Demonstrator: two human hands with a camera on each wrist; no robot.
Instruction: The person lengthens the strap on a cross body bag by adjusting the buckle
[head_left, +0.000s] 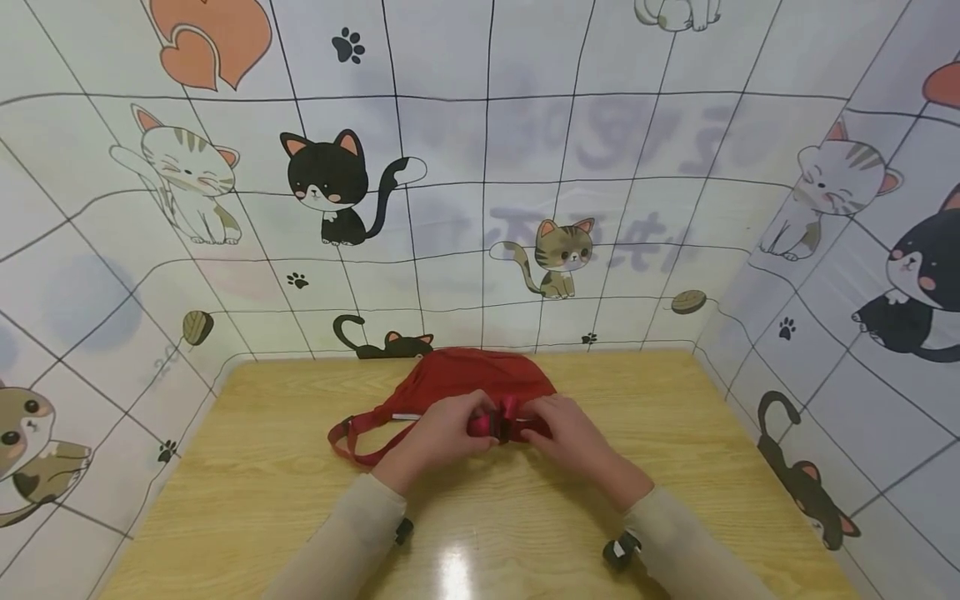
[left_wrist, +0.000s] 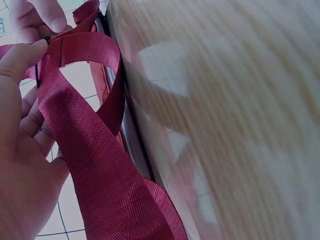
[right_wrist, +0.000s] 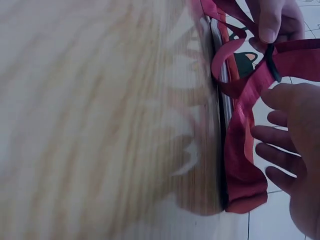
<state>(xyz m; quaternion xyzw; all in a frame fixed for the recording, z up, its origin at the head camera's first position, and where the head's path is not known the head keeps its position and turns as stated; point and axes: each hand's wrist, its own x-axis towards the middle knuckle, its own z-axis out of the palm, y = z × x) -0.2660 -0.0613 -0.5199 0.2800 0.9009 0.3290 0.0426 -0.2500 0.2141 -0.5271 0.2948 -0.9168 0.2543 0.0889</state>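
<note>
Head view: on the table (head_left: 300,500), near its far edge and about midway across, a red bag (head_left: 480,375) is seen lying; its near side is partly covered by the two hands, and a loop of its strap (head_left: 367,458) is spread out to the left. By the left hand (head_left: 453,425) the strap is pinched between thumb and fingers, beside a thin black slider (right_wrist: 271,62); by the right hand (head_left: 573,425) it is also pinched, just across from the left – the two sets of fingertips are held close together.

In the left wrist view the strap is shown twisted and curled into a loop, with its wide band hung beside the left palm; in the right wrist view the right hand's lower fingers are held apart from one another, next to the hanging band.

Pale sleeves (head_left: 341,533) are worn on both arms; a small black device (head_left: 621,550) is seen at each wrist. The table is enclosed on three sides by a pale backdrop (head_left: 450,208) – gridded, and printed with cats and paw marks; light is reflected in the table's near part.
</note>
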